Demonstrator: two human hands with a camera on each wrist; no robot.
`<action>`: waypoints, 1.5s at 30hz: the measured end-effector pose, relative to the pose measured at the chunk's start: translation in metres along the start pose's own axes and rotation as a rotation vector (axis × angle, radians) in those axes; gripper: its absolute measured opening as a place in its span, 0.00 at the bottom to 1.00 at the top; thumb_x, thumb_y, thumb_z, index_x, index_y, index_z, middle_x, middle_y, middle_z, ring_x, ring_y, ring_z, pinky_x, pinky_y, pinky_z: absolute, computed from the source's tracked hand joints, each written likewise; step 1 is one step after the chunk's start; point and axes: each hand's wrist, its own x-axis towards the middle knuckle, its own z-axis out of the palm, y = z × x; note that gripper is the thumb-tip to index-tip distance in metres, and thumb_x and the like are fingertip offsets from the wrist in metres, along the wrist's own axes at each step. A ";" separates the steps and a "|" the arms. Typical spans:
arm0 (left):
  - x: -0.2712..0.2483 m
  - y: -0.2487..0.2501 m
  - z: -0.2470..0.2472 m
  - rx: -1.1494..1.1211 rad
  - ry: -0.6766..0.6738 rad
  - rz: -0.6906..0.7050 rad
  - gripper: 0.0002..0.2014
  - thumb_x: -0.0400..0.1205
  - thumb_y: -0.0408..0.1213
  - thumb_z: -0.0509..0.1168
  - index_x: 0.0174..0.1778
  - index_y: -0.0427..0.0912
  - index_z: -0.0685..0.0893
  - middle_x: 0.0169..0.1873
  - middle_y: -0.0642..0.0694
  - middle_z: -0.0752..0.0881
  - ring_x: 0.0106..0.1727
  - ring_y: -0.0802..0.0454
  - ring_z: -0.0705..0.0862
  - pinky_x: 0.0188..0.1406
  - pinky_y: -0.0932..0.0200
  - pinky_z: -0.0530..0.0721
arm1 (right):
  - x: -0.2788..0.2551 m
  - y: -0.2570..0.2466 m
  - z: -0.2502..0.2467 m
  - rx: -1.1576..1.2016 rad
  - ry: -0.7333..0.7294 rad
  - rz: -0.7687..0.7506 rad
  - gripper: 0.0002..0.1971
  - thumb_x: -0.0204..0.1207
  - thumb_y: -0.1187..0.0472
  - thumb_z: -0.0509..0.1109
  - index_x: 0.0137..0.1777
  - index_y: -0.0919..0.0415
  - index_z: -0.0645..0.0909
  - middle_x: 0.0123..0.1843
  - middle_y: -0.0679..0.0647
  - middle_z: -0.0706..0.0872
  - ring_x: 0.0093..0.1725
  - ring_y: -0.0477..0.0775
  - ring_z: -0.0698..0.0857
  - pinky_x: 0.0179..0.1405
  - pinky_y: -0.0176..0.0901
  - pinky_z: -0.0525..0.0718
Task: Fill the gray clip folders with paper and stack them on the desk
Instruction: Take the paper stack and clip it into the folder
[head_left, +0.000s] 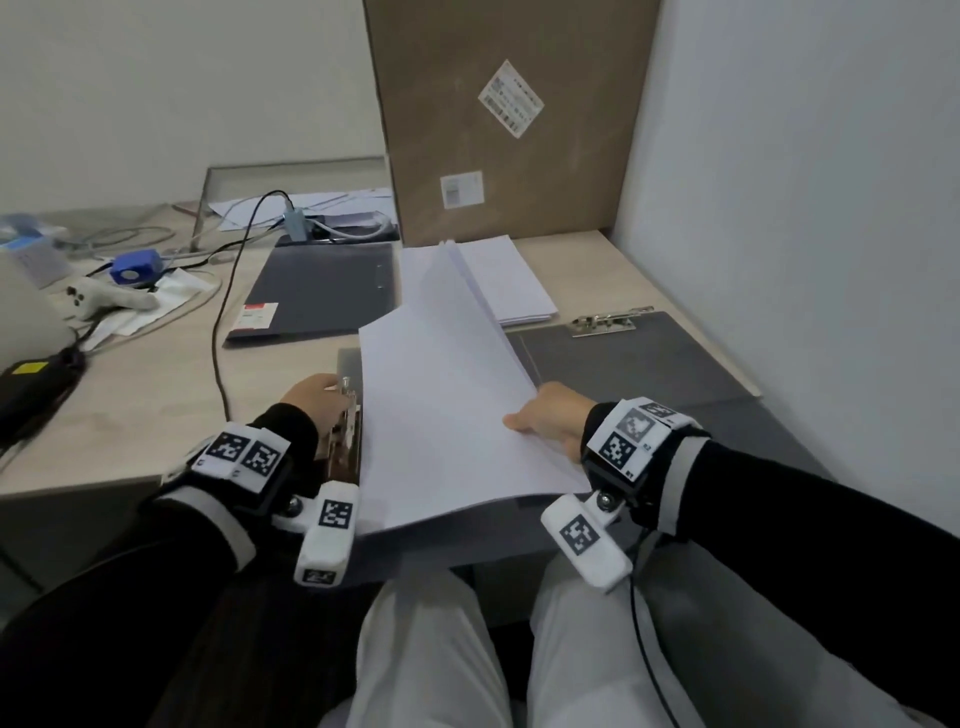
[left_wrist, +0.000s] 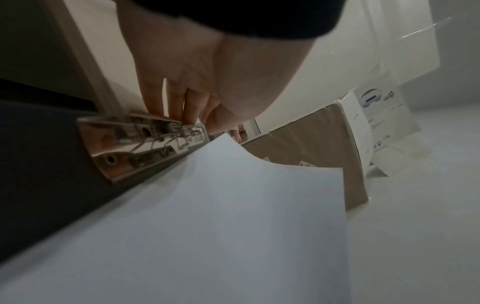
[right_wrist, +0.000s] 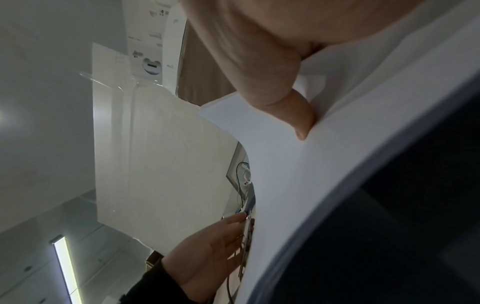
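We find the left hand (head_left: 311, 397) gripping the open folder's clip (left_wrist: 145, 142); the right hand (head_left: 550, 415) pinches the paper (head_left: 447, 415), whose long edge lies just beside the clip.

From my remote station, a tall cardboard box (head_left: 498, 119) stands against the wall at the back of the desk (head_left: 156, 410), bearing two printed labels. Left of the box I see a black cable (head_left: 223, 312) trailing across the desk, and farther left a blue device (head_left: 136, 267), a white controller (head_left: 104, 301) and a black adapter with a yellow sticker (head_left: 36, 384).
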 end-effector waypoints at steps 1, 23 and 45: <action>0.000 -0.001 0.001 0.003 -0.012 0.002 0.17 0.82 0.28 0.58 0.66 0.31 0.80 0.64 0.34 0.84 0.57 0.41 0.82 0.57 0.55 0.76 | -0.001 0.003 0.003 0.002 0.000 0.008 0.21 0.77 0.62 0.69 0.67 0.72 0.77 0.68 0.69 0.80 0.69 0.67 0.79 0.66 0.54 0.78; 0.000 -0.019 -0.009 -0.040 -0.170 -0.010 0.29 0.77 0.29 0.61 0.77 0.47 0.71 0.72 0.41 0.78 0.71 0.38 0.77 0.78 0.44 0.70 | -0.030 0.002 0.018 -0.056 -0.071 0.069 0.28 0.80 0.58 0.68 0.75 0.72 0.66 0.74 0.64 0.74 0.73 0.66 0.74 0.70 0.51 0.74; -0.013 -0.004 -0.005 0.328 -0.172 0.033 0.31 0.82 0.35 0.63 0.82 0.50 0.62 0.80 0.41 0.66 0.79 0.40 0.68 0.77 0.54 0.64 | -0.037 -0.002 0.023 -0.164 -0.023 0.015 0.23 0.82 0.62 0.62 0.72 0.77 0.68 0.74 0.68 0.75 0.73 0.66 0.76 0.72 0.52 0.74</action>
